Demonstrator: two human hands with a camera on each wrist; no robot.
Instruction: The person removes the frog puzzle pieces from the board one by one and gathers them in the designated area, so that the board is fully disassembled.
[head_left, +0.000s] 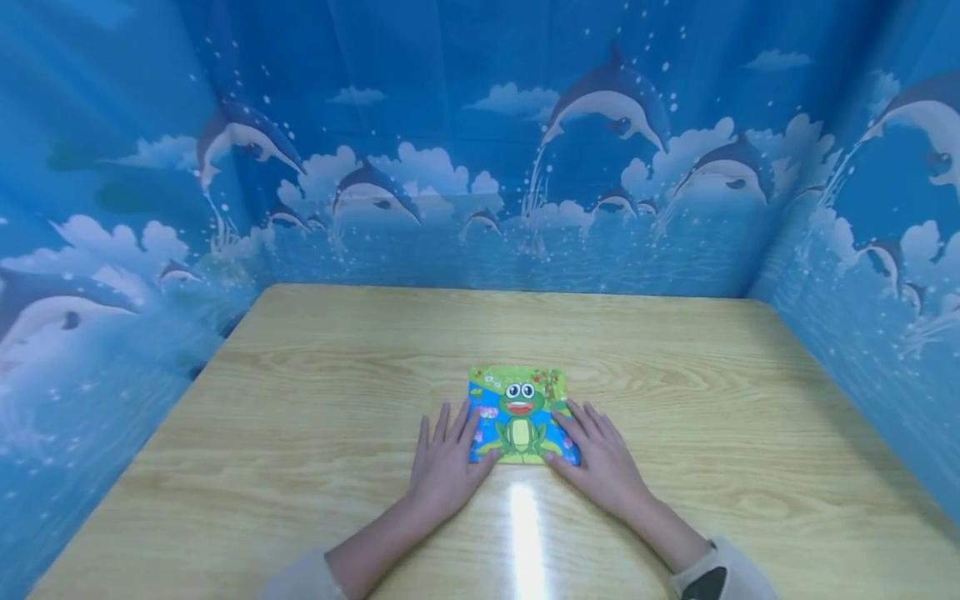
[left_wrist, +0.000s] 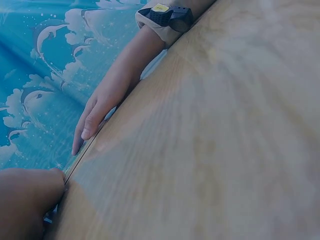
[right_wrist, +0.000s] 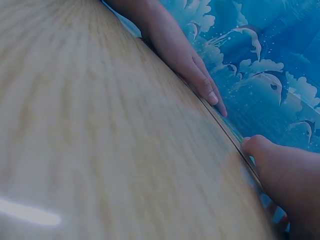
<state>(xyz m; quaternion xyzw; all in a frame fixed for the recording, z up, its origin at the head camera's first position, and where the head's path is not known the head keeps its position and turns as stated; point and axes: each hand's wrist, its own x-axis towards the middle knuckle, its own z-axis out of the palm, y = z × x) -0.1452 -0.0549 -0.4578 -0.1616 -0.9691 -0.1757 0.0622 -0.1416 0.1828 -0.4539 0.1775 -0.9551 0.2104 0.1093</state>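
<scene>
Rests the left hand (head_left: 444,468) and the right hand (head_left: 606,467) palm down at opposite sides of a square frog picture board (head_left: 521,429), with fingers straight and spread wide rather than curled round anything. Touches the board's left edge with the left forefinger and its lower left part with the left thumb, with the other left fingers splayed out over the wooden table (head_left: 322,383). Overlaps the right edge with the right forefinger, and the lower right part with the right thumb. Points the two thumbs toward each other, apart, with the frog's feet between. Lies face up, near the middle of the table, flat and thin in both wrist views. Printed with a seated green frog with round white eyes, a red mouth and a pale belly, over blue water, pink flowers and a green strip with a red-dotted tree. Cannot tell how firmly either hand presses. Catches a white light streak (head_left: 527,542) on the tabletop between the forearms. Wears pale sleeves (head_left: 303,579), with a dark wrist device (left_wrist: 180,20) marked in yellow at the right cuff. Bounded at the far side and both flanks by a blue dolphin-print curtain (head_left: 450,100).
</scene>
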